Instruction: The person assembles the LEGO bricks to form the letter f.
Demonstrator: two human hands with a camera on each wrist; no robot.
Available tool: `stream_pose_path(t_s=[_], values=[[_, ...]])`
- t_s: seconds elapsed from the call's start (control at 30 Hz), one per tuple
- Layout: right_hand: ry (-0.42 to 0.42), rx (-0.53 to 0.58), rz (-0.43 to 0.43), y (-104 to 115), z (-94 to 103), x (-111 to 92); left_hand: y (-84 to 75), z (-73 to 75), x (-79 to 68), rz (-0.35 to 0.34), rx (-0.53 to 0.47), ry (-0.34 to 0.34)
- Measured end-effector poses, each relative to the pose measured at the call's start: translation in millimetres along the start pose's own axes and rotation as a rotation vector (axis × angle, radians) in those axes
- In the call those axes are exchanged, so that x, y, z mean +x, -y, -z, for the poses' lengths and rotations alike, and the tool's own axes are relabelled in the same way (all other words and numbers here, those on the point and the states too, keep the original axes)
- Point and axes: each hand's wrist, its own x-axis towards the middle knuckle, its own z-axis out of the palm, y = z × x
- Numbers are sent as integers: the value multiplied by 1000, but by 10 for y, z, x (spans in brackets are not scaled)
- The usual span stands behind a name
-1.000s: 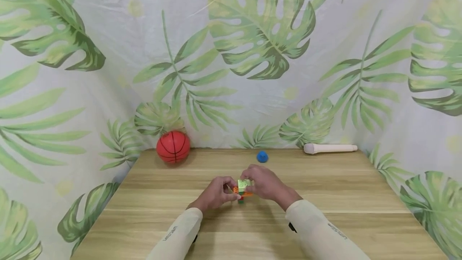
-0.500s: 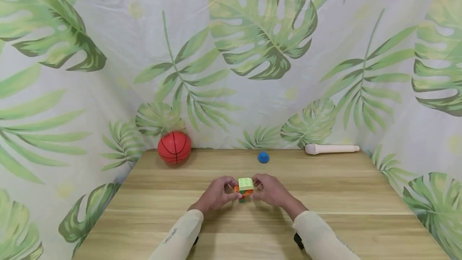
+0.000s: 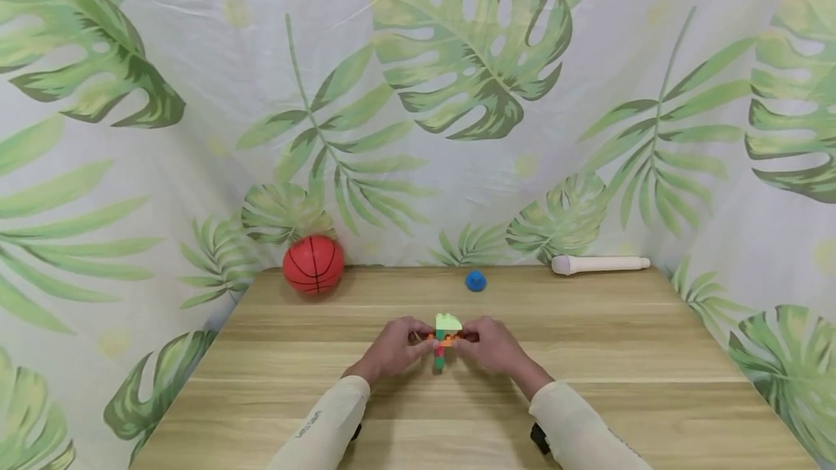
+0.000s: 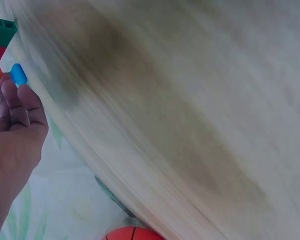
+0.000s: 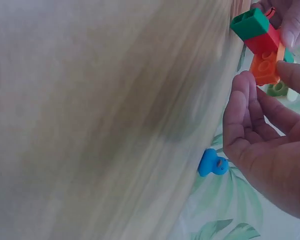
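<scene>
Between both hands is a small build of toy bricks, raised off the table in the wrist views. A pale green curved brick (image 3: 448,322) tops it, with an orange brick (image 3: 448,343) crossing the middle. Below come a red brick (image 5: 265,42) and a green brick (image 5: 250,24) whose hollow underside shows in the right wrist view. My left hand (image 3: 394,347) pinches the left side of the build at the orange level. From the other side, my right hand (image 3: 491,345) pinches the orange brick's right end between thumb and fingers.
A small blue duck (image 3: 475,281) stands near the wooden table's (image 3: 588,419) back edge. To its left sits a red ball (image 3: 313,265) with black lines; a white microphone-shaped thing (image 3: 601,265) lies at the back right. Leaf-patterned cloth (image 3: 470,187) hangs behind.
My right hand has come down from the pale green brick to the orange brick's right end. The build has tilted, so the pale green brick shows its side instead of its studded top.
</scene>
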Motion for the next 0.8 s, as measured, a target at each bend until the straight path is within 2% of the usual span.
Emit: stream_pose_path(t_s=[0.43, 0.67, 0.8], values=[[36, 54, -79, -60, -89, -45, 8, -83, -5, 33, 54, 47], [24, 69, -94, -76, -132, -45, 23, -99, -25, -27, 114, 49], [26, 82, -105, -70, -137, -44, 24, -99, -21, -37, 154, 50]])
